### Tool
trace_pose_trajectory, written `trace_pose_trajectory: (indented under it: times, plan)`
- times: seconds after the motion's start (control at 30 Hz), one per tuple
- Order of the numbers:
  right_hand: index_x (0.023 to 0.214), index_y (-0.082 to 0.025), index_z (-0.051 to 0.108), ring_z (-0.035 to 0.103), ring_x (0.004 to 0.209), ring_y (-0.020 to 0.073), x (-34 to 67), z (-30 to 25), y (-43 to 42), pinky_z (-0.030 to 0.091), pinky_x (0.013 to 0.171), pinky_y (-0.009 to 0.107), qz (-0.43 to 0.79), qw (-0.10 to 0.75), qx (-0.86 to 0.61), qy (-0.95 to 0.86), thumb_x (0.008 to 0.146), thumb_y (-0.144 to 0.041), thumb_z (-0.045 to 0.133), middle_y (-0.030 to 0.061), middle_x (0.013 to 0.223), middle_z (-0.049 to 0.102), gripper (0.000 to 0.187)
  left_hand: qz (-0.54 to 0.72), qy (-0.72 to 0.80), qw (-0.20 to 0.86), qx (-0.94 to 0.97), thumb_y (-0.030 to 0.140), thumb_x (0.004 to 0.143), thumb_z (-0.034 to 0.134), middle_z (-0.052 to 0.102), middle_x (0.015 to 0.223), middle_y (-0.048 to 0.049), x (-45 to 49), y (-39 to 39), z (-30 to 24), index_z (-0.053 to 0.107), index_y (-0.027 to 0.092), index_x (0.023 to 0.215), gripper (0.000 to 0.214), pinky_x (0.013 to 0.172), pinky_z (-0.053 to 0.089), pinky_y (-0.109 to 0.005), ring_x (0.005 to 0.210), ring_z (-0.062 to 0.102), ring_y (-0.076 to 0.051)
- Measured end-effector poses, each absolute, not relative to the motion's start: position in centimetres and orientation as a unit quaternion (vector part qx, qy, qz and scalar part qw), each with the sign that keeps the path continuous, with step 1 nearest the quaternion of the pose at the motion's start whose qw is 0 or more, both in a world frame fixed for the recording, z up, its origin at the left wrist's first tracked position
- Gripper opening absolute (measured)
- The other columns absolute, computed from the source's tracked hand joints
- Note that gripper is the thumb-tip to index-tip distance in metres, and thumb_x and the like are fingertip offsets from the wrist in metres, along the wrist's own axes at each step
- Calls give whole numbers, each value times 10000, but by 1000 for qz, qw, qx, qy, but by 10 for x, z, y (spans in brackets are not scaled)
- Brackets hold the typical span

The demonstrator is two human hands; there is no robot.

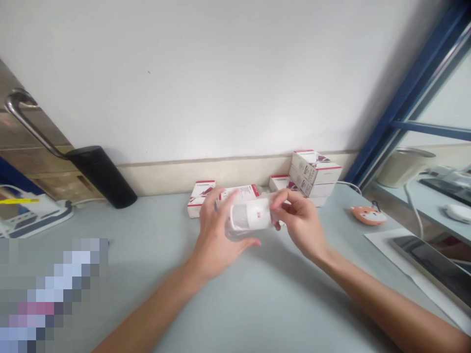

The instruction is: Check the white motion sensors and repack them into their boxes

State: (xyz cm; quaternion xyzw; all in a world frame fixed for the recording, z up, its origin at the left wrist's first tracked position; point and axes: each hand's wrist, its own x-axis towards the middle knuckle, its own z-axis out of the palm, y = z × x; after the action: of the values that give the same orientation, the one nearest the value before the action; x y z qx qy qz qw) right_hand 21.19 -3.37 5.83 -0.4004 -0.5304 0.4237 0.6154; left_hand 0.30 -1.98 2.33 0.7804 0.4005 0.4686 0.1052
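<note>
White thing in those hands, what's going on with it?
A person holds a small white object with both hands above a pale table. The left hand cups it from the side and the right hand pinches its other end with the fingers. Red-and-white boxes sit behind by the wall.

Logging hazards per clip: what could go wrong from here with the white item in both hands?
The white item is held above the table, left hand cupping it, right hand pinching one end; a loose grip could drop it. A push forward might topple the stacked boxes behind.
</note>
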Motion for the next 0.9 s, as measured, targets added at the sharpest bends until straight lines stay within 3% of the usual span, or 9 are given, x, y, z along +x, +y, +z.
trace_pose_trajectory:
  times: [0.07,0.13,0.27,0.37,0.5,0.7,0.8,0.9]
  plan:
    - [673,-220,583,544,552,119,208,54,-36,442,490,282,445,605,-379,-540,763,-171,683,-26,706,569,143,370,378,51,847,385,648,997,358,1638,-69,1,-22,25,405,504,1567,1099,1246,334,-623,1543,313,-442]
    - [650,-214,572,551,548,115,205,48,-39,446,494,282,464,589,-359,-556,764,-142,665,-28,707,551,163,306,364,46,878,368,750,933,472,1572,-60,0,-23,26,394,496,1580,998,1207,396,-575,1464,439,-400]
    - [693,-215,538,551,553,111,202,43,-40,455,499,276,496,577,-340,-553,805,-157,696,-31,733,544,202,322,339,44,883,267,912,750,651,1418,-72,2,-24,25,363,374,1595,793,1109,475,-478,1296,618,-315]
    - [912,-247,602,558,579,120,204,48,-39,470,517,277,513,564,-367,-533,859,-257,756,-32,787,574,163,343,344,26,874,235,891,725,705,1338,-85,3,-25,26,450,300,1511,682,1029,512,-466,1210,672,-313]
    - [1208,-276,672,609,751,153,210,52,-37,519,633,307,569,524,-370,-514,880,-329,787,34,1037,614,352,340,379,43,860,257,903,702,706,1337,-94,4,-27,27,518,244,1415,544,983,548,-437,1172,694,-284]
    - [1484,-319,572,586,752,179,215,49,-37,483,704,353,567,440,-434,-544,882,-484,815,37,999,624,670,357,401,81,840,277,892,714,721,1303,-81,5,-25,24,566,233,1363,496,901,578,-415,1103,719,-270]
    - [1426,-287,612,581,746,188,214,50,-37,471,714,359,556,390,-461,-572,920,-555,758,31,910,632,592,374,394,95,834,290,912,700,720,1300,-79,6,-25,24,565,217,1361,474,903,576,-389,1099,715,-249]
    - [1213,-261,685,547,703,164,214,49,-36,451,696,336,548,382,-450,-593,959,-578,701,2,806,601,406,375,382,91,840,312,922,705,721,1298,-86,6,-25,25,574,210,1352,462,867,572,-370,1060,720,-240]
